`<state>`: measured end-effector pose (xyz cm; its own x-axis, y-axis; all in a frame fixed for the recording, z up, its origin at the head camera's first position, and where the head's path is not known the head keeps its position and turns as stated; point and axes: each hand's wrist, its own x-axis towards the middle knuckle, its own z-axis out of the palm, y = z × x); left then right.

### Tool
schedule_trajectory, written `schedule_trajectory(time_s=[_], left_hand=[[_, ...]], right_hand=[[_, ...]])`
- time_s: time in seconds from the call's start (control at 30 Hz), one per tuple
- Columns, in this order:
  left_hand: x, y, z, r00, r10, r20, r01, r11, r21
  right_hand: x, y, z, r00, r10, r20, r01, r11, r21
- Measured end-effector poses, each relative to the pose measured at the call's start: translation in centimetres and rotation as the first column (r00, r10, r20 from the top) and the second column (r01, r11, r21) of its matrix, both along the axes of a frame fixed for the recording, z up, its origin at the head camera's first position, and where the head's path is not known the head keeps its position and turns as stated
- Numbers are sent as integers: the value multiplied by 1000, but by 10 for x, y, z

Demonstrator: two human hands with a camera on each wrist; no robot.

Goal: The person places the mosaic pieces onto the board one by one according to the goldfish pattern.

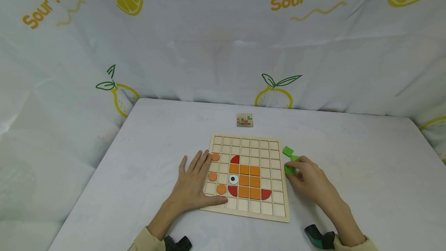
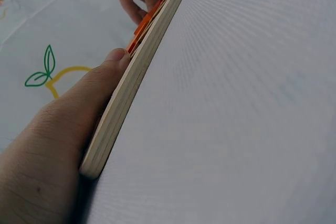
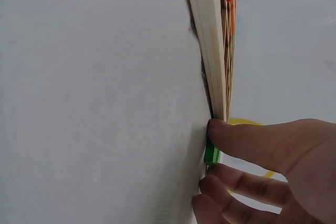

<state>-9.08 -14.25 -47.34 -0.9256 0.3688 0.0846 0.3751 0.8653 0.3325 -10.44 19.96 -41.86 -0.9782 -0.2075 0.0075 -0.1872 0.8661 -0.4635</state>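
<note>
A wooden grid board (image 1: 275,209) lies on the table, holding orange square tiles (image 1: 244,181), red quarter-round pieces (image 1: 266,194), several orange discs (image 1: 212,176) and a white eye piece (image 1: 233,179). My left hand (image 1: 191,187) rests along the board's left edge, fingers spread and thumb over the front left corner. Just off the right edge, my right hand (image 1: 311,179) pinches a green square tile (image 3: 211,153) between thumb and forefinger. Another green tile (image 1: 287,151) lies behind it, and a further one is partly covered by the fingers.
Behind the board lies a small pattern card (image 1: 245,120) with a picture of a grid. The white table (image 1: 167,127) ends at a lemon-print cloth (image 1: 209,49). Dark wrist devices (image 1: 318,237) sit at both cuffs.
</note>
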Motion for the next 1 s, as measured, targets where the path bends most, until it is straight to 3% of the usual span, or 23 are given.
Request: schedule_trajectory(time_s=[0.47,1.0], left_hand=[[-1,0,0,1000,-1,-5,1,1000,-1],[1,0,2,1000,-4,0,4,1000,-3]], right_hand=[[2,2,1,1000,16,-21,-16,1000,-3],[-1,-2,14,1000,-3,-31,3,1000,-15]])
